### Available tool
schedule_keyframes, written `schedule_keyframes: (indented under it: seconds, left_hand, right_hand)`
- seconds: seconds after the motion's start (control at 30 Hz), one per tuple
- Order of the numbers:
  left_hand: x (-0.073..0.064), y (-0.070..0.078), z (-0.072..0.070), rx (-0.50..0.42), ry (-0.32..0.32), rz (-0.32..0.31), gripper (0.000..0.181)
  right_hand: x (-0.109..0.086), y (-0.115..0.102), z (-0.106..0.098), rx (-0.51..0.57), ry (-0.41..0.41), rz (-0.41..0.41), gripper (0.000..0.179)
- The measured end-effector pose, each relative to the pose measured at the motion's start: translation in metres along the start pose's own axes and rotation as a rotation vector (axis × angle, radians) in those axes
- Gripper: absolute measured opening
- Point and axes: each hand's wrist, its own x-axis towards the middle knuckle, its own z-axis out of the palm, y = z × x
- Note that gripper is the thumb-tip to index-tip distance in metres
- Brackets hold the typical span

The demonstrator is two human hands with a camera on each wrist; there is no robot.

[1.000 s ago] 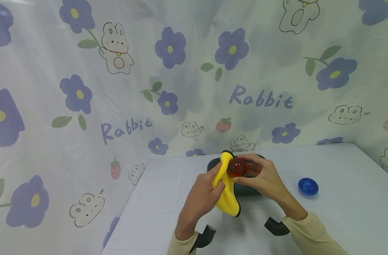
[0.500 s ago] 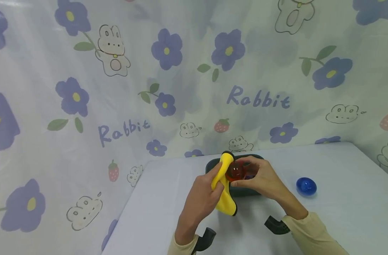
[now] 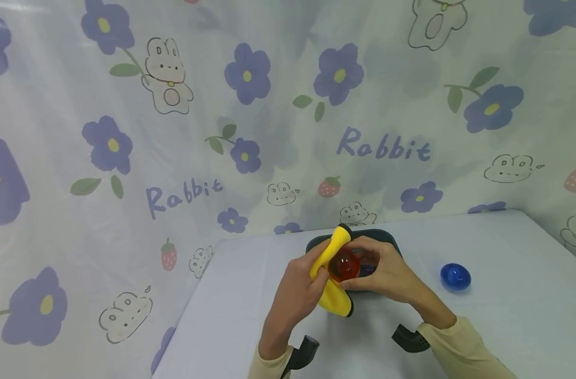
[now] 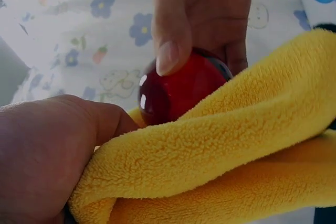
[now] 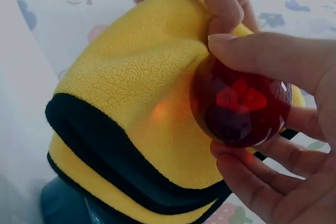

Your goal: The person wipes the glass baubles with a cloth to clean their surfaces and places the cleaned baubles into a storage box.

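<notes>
A yellow cloth (image 3: 335,300) with dark edging hangs folded from my left hand (image 3: 299,284), which grips it between thumb and fingers. My right hand (image 3: 387,268) holds a clear red ball (image 3: 344,265) by its sides, thumb nearest me. In the right wrist view the red ball (image 5: 240,100) lies against the cloth (image 5: 142,77), with a red glow cast on the fabric. From the left wrist the ball (image 4: 178,90) shows behind a fold of the cloth (image 4: 210,145). Part of the left hand's fingers is hidden by the cloth.
Behind the hands stands a dark green bin (image 3: 387,237), with something dark and shiny partly visible inside. A blue glass-like ball (image 3: 455,277) rests on the white tabletop (image 3: 505,326) to the right. A patterned curtain (image 3: 288,105) rises behind the table.
The right hand has brought the red ball slightly left and down, nearer the left hand. The cloth's top has tilted to the right. The blue ball stays on the table.
</notes>
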Motion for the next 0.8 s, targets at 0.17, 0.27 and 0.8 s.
schedule_keyframes:
  seconds: [0.17,0.27,0.8]
  left_hand:
    - [0.0021,-0.0036,-0.0025,-0.038,-0.042,-0.011,0.053]
    - [0.0032,-0.0046,-0.0027,-0.045,-0.064,-0.032,0.053]
    - [0.0029,-0.0044,-0.0008,-0.060,-0.122,-0.093,0.047]
  right_hand:
    - [-0.0020,-0.0016,0.0006,0.043,-0.011,-0.025,0.058]
    - [-0.0024,-0.0014,0.0017,0.069,0.001,-0.047,0.059]
    - [0.0015,0.0004,0.0032,0.105,0.153,-0.025,0.058]
